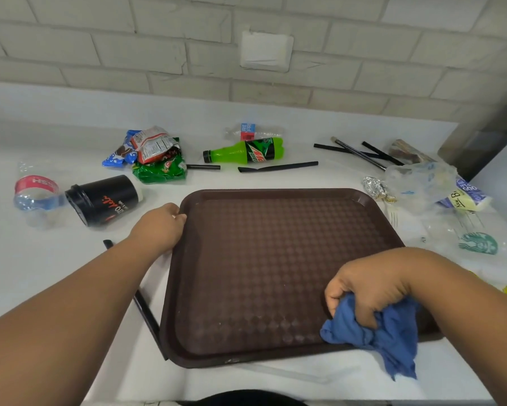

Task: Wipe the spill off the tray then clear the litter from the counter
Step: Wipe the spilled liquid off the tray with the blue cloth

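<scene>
A dark brown textured tray [264,259] lies on the white counter [41,268] in front of me. My left hand [161,227] grips the tray's far left rim. My right hand [369,288] holds a bunched blue cloth [390,338] over the tray's near right corner, part of the cloth hanging past the rim. A few pale specks show on the tray's near part. Litter lies around: a green soda bottle [243,152], snack wrappers [152,155], a black paper cup [103,199] on its side, a crushed clear water bottle [35,191].
Black straws [278,167] lie behind the tray, and one more straw [147,312] runs under its left edge. At right are a foil ball [374,186], clear plastic bags [419,183], a clear cup with a green logo [478,243]. A white brick wall [188,54] stands behind.
</scene>
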A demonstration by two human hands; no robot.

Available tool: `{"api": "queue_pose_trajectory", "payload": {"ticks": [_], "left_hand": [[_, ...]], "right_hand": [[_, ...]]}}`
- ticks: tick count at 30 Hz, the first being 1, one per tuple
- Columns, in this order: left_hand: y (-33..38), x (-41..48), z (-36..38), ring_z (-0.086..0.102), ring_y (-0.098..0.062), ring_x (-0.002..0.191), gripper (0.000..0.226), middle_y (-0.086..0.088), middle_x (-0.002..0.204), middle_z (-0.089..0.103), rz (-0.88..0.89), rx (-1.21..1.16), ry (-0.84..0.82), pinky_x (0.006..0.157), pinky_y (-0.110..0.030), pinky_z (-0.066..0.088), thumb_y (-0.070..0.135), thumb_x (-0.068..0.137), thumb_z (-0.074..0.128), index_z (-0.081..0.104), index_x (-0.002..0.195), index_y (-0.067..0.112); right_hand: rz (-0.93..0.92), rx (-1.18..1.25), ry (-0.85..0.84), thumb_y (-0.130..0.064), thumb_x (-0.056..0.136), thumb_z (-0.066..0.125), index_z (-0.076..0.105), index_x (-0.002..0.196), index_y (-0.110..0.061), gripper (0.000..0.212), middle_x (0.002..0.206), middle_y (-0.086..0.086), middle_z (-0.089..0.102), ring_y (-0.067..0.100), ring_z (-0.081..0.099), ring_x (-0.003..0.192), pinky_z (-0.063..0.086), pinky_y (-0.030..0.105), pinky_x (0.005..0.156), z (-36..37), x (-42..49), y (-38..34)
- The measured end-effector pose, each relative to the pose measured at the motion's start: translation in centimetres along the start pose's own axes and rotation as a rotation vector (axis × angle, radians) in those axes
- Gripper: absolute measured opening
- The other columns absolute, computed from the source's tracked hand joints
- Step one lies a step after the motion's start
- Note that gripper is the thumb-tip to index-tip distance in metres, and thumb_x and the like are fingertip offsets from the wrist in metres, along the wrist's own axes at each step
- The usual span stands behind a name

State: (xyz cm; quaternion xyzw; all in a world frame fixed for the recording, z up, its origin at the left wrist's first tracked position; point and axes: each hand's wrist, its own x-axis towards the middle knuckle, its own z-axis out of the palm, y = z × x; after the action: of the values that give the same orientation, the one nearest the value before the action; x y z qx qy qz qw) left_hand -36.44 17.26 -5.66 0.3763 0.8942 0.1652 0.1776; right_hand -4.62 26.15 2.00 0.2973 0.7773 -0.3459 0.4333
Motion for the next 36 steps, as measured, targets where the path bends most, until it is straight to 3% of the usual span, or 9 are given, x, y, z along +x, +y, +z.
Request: {"api": "queue_pose_trajectory", "payload": {"ticks": [2, 5, 11, 14, 17, 20, 23, 32, 36], "left_hand": [[0.0, 0.0, 0.0, 0.051, -0.035, 0.115, 0.037, -0.018, 0.128, 0.056, -0.002, -0.001, -0.004, 0.094, -0.039, 0.043, 0.033, 0.099, 0.039, 0.05, 0.129, 0.013], [0.0, 0.0, 0.0, 0.051, -0.035, 0.116, 0.038, -0.018, 0.128, 0.056, -0.002, 0.002, -0.007, 0.095, -0.039, 0.043, 0.033, 0.1, 0.039, 0.049, 0.13, 0.013], [-0.1, -0.1, 0.1, 0.051, -0.035, 0.117, 0.039, -0.018, 0.128, 0.056, 0.006, -0.001, 0.005, 0.095, -0.037, 0.041, 0.033, 0.099, 0.04, 0.049, 0.131, 0.013], [0.0, 0.0, 0.1, 0.052, -0.035, 0.115, 0.038, -0.018, 0.127, 0.057, 0.005, -0.003, 0.01, 0.093, -0.037, 0.041, 0.033, 0.099, 0.04, 0.049, 0.13, 0.013], [0.1, 0.0, 0.1, 0.052, -0.035, 0.114, 0.038, -0.018, 0.126, 0.057, -0.002, 0.0, 0.022, 0.091, -0.037, 0.041, 0.033, 0.099, 0.04, 0.05, 0.13, 0.014], [0.0, 0.0, 0.1, 0.052, -0.035, 0.114, 0.038, -0.018, 0.126, 0.057, -0.003, -0.007, 0.019, 0.092, -0.037, 0.042, 0.033, 0.099, 0.041, 0.05, 0.13, 0.014], [0.0, 0.1, 0.2, 0.052, -0.035, 0.114, 0.038, -0.017, 0.126, 0.057, -0.012, -0.007, 0.015, 0.093, -0.037, 0.042, 0.034, 0.099, 0.041, 0.05, 0.13, 0.014], [0.0, 0.0, 0.1, 0.052, -0.035, 0.113, 0.037, -0.017, 0.126, 0.057, -0.028, -0.039, 0.0, 0.094, -0.039, 0.045, 0.034, 0.099, 0.041, 0.05, 0.129, 0.015], [0.0, 0.0, 0.0, 0.051, -0.035, 0.114, 0.037, -0.018, 0.127, 0.056, -0.016, -0.045, -0.005, 0.093, -0.038, 0.043, 0.033, 0.099, 0.04, 0.05, 0.129, 0.014]], "right_hand": [[-0.041, 0.026, 0.026, 0.0, 0.065, 0.068, 0.068, 0.087, -0.027, 0.035, 0.084, -0.005, 0.067, 0.011, 0.061, 0.077, 0.052, 0.031, 0.07, -0.9, -0.7, 0.6], [-0.202, 0.172, 0.226, -0.005, 0.058, 0.068, 0.068, 0.088, -0.026, 0.037, 0.089, 0.0, 0.069, 0.015, 0.063, 0.083, 0.052, 0.041, 0.079, -2.5, -1.2, 0.9], [-0.336, 0.223, 0.494, -0.006, 0.066, 0.067, 0.064, 0.095, -0.029, 0.038, 0.095, -0.013, 0.067, 0.011, 0.063, 0.088, 0.052, 0.034, 0.078, -3.5, 2.4, -2.2], [-0.313, 0.092, 0.44, -0.014, 0.069, 0.07, 0.059, 0.097, -0.04, 0.04, 0.102, -0.011, 0.064, 0.016, 0.064, 0.091, 0.056, 0.04, 0.078, -1.9, 4.3, -3.4], [-0.329, -0.009, 0.393, -0.01, 0.066, 0.07, 0.061, 0.099, -0.037, 0.044, 0.103, -0.013, 0.061, 0.014, 0.064, 0.09, 0.057, 0.037, 0.077, -0.3, 4.3, -3.4], [-0.281, 0.01, 0.222, -0.003, 0.066, 0.066, 0.066, 0.096, -0.032, 0.042, 0.097, -0.008, 0.068, 0.019, 0.067, 0.086, 0.057, 0.038, 0.074, 0.5, 2.8, -2.4], [-0.192, 0.016, 0.1, -0.003, 0.069, 0.067, 0.068, 0.096, -0.03, 0.039, 0.092, -0.01, 0.07, 0.011, 0.064, 0.081, 0.056, 0.034, 0.078, 1.1, 1.5, -1.4], [0.154, -0.049, -0.005, -0.001, 0.065, 0.069, 0.071, 0.088, -0.03, 0.037, 0.083, -0.009, 0.066, 0.013, 0.059, 0.081, 0.049, 0.022, 0.063, 0.2, 0.1, 0.4], [0.146, -0.087, 0.027, -0.001, 0.065, 0.069, 0.07, 0.087, -0.029, 0.036, 0.08, -0.011, 0.063, 0.01, 0.057, 0.078, 0.048, 0.022, 0.061, 0.2, -0.4, 0.6]]}}
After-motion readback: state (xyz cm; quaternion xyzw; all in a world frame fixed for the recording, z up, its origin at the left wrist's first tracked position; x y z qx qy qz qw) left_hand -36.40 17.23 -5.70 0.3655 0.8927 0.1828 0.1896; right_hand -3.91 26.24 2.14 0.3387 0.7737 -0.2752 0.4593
